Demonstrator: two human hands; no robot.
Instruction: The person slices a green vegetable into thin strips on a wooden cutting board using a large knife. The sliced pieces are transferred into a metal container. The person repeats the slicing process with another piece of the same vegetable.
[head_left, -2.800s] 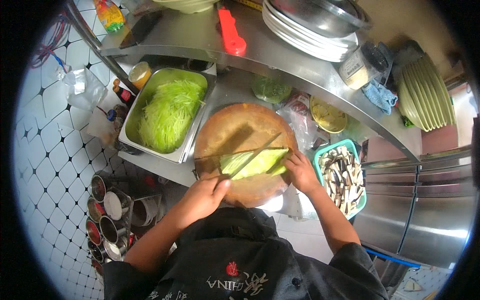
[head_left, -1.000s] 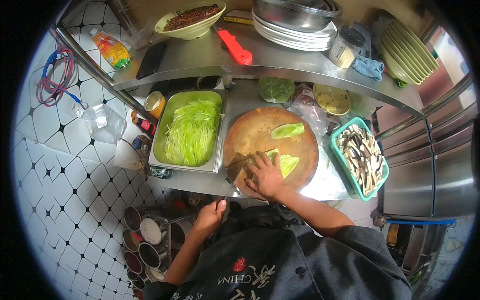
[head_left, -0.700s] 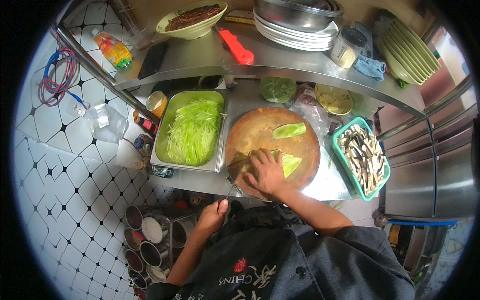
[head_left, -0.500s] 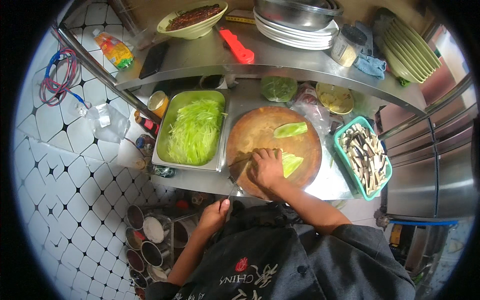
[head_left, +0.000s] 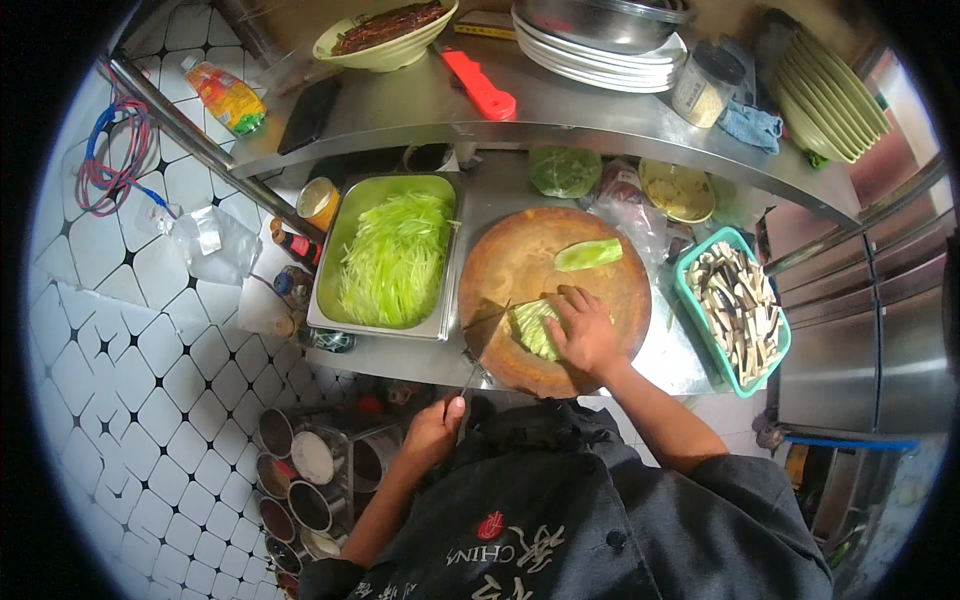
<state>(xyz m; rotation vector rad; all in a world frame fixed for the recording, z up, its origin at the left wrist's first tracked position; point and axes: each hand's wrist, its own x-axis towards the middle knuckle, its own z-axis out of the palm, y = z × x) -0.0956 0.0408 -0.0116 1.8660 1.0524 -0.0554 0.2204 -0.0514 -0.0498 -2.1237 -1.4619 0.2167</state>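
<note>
My left hand [head_left: 434, 430] is closed around the handle of a knife [head_left: 493, 340], whose blade reaches over the left part of a round wooden chopping board [head_left: 610, 300]. Beside the blade lies a spread of thin, pale green vegetable slices [head_left: 537, 328]. My right hand [head_left: 588, 335] rests with fingers apart on the right edge of these slices. Farther back on the board is a separate, longer pale green vegetable piece [head_left: 588, 255]. To the left of the board stands a steel tray [head_left: 452, 250] holding a heap of green vegetable shreds [head_left: 395, 260].
A turquoise basket [head_left: 683, 268] of dark-and-white strips stands right of the board. Behind are a wrapped green vegetable [head_left: 565, 172] and a yellow bowl [head_left: 680, 190]. A steel shelf [head_left: 400, 110] overhangs the back, bearing white plates [head_left: 600, 70], a jar [head_left: 705, 85] and a red-handled tool [head_left: 480, 85].
My right hand has shifted right, off the left part of the vegetable, showing the fanned slices beside the blade. My left hand stays near the counter's front edge, still gripping the knife.
</note>
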